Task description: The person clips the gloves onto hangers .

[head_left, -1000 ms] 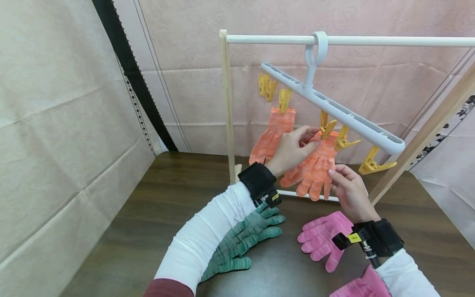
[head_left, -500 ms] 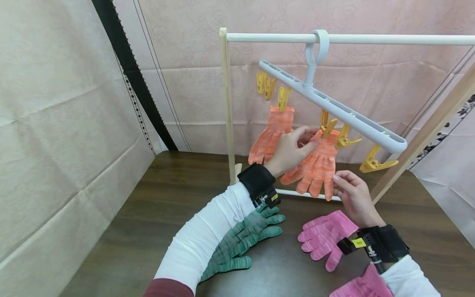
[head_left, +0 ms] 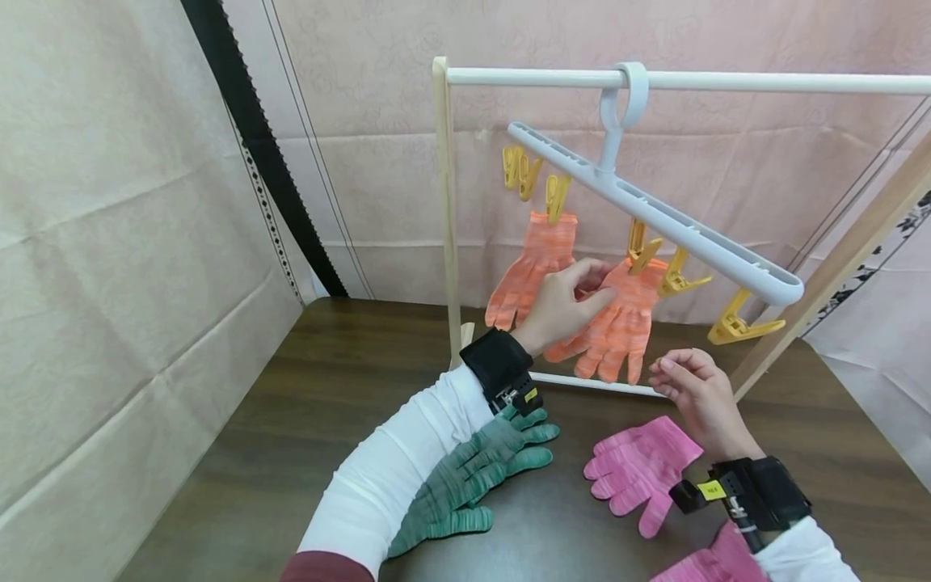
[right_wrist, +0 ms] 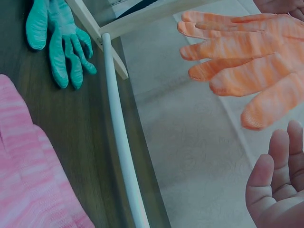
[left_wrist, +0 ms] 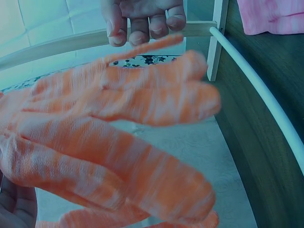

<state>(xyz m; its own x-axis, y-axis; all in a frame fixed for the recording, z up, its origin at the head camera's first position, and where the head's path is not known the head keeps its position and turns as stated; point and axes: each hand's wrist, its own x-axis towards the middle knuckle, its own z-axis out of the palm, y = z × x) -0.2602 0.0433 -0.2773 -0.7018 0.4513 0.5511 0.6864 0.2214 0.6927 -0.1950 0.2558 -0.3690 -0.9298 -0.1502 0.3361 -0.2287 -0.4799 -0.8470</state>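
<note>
An orange striped knit glove [head_left: 621, 323] hangs fingers-down from yellow clips [head_left: 643, 250] on a pale blue hanger [head_left: 655, 208]. My left hand [head_left: 563, 303] is at its left edge, thumb and fingers apart. In the left wrist view that hand [left_wrist: 18, 204] shows partly at the lower left, the rest hidden by the glove. Lower right of the glove's fingertips, my right hand [head_left: 701, 396] is loosely bent and holds nothing; the right wrist view shows its fingers [right_wrist: 280, 166] apart from the glove. Behind to the left hangs another orange glove [head_left: 534, 267] from a clip.
The hanger hooks over a white bar [head_left: 524, 78] on a wooden frame [head_left: 445, 210]. Green gloves [head_left: 465, 481] lie under my left forearm on the brown table [head_left: 291, 453]. A pink glove [head_left: 640, 469] and another pink glove [head_left: 716, 558] lie by my right wrist.
My right hand has moved down and right, away from the glove's fingertips. My left hand has drawn slightly down and left from the cuff, and the near orange glove has swung a little left.
</note>
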